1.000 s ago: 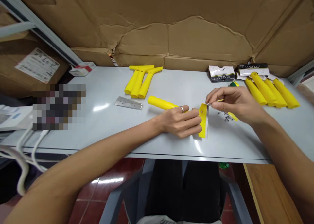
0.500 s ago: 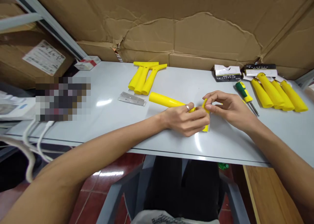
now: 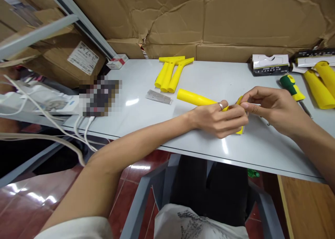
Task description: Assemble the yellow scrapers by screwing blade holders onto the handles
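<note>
My left hand [image 3: 222,119], a ring on one finger, is wrapped around a yellow plastic scraper handle [image 3: 196,98]. The tube end points left, and its crosswise head shows partly beyond my fingers, with a thin clear or metallic edge along it. At the upper end of that head, my right hand [image 3: 269,106] pinches with thumb and fingertips. Whether a small part is also between those fingers is hidden. Small screws [image 3: 269,124] lie beside my right hand. Thin metal blades [image 3: 158,96] rest left of the held handle.
Several yellow scraper handles [image 3: 171,74] lie together at the back. On the right are a black-and-white box [image 3: 270,65], a green-and-yellow screwdriver [image 3: 292,87] and more yellow handles [image 3: 319,92]. White cables [image 3: 83,136] hang over the left table edge near a blurred-out object [image 3: 101,97].
The view has swung right-to-left, so everything sits further right in the picture. My left hand keeps its hold, and my right fingers stay at the head's upper end.
</note>
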A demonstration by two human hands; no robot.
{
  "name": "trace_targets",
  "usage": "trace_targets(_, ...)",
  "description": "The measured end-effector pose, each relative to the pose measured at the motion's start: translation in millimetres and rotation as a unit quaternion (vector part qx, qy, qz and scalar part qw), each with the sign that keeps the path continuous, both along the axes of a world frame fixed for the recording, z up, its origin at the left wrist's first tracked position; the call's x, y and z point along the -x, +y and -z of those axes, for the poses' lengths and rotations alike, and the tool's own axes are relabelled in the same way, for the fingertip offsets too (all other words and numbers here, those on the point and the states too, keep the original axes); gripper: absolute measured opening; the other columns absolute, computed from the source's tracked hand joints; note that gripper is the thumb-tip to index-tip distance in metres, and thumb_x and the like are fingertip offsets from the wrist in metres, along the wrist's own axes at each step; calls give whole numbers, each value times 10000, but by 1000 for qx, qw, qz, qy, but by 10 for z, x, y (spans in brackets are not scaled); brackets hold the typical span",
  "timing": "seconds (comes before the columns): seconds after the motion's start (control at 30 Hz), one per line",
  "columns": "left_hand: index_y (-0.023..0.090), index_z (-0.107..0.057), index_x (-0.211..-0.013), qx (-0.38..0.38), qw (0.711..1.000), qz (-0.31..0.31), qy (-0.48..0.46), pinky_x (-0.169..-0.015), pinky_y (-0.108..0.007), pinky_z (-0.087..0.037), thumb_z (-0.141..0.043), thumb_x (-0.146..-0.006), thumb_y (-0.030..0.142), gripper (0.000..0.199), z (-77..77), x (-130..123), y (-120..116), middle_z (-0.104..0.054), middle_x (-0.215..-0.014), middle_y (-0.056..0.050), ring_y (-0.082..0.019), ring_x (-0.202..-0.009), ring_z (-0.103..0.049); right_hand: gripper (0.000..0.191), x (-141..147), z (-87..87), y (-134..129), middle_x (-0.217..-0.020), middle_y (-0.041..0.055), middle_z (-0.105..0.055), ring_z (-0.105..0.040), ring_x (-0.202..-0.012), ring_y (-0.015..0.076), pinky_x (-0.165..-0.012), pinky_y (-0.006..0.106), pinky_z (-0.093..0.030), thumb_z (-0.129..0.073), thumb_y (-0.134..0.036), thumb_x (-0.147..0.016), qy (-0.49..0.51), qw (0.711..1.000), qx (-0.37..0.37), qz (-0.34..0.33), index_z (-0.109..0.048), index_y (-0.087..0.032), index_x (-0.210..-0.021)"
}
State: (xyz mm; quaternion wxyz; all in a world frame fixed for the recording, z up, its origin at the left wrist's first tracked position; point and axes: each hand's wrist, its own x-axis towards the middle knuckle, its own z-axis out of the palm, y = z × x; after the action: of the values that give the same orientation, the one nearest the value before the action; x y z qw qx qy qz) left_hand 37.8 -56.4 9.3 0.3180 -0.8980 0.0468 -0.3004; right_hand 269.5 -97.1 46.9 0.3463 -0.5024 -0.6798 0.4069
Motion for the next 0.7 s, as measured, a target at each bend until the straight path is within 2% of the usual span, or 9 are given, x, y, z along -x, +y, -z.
trace_targets(0.1, 166, -741, -956, -10, 1000, 2, -14, -666, -356, -423, -518, -1091, 131, 263, 1, 3, -1, -755, -1011, -57, -171, -893, -698, 278, -7, 7, 9, -905, 47, -741, -654, -891, 268, -830, 456, -501, -883, -569, -850, 28, 999, 32, 2, -779, -312, -850)
trace_targets(0.23, 167, -741, -936, -47, 998, -1, -44, -650, -353, -420, -538, -1084, 140, 253, 6, 8, 0, -742, -979, -42, -176, -875, -692, 281, -14, 16, 24, -857, 40, -718, -629, -800, 227, -779, 431, -507, -885, -546, -860, 52, 997, 51, -7, -766, -291, -850)
trace_targets(0.37, 158, -744, -972, -14, 1000, 5, -24, -648, -358, -408, -518, -1091, 141, 256, 10, 9, 0, -745, -1005, -66, -183, -891, -692, 317, -25, 21, 34, -851, 24, -705, -597, -747, 177, -741, 383, -509, -893, -535, -851, 66, 996, 65, -17, -741, -257, -860)
trace_targets(0.53, 143, -752, -938, -47, 998, 5, -52, -642, -354, -417, -561, -1066, 126, 231, -2, -8, -7, -721, -932, -60, -178, -857, -683, 296, -20, 20, 30, -840, 14, -697, -592, -757, 178, -749, 379, -499, -856, -524, -893, 61, 995, 64, -42, -723, -260, -879)
trace_targets(0.7, 145, -755, -914, -86, 992, 2, -88, -645, -325, -450, -598, -1053, 159, 210, -7, -36, -9, -700, -870, -29, -156, -814, -672, 267, -11, 28, 32, -840, 0, -675, -587, -738, 168, -736, 384, -490, -835, -508, -919, 49, 997, 50, -34, -717, -268, -914)
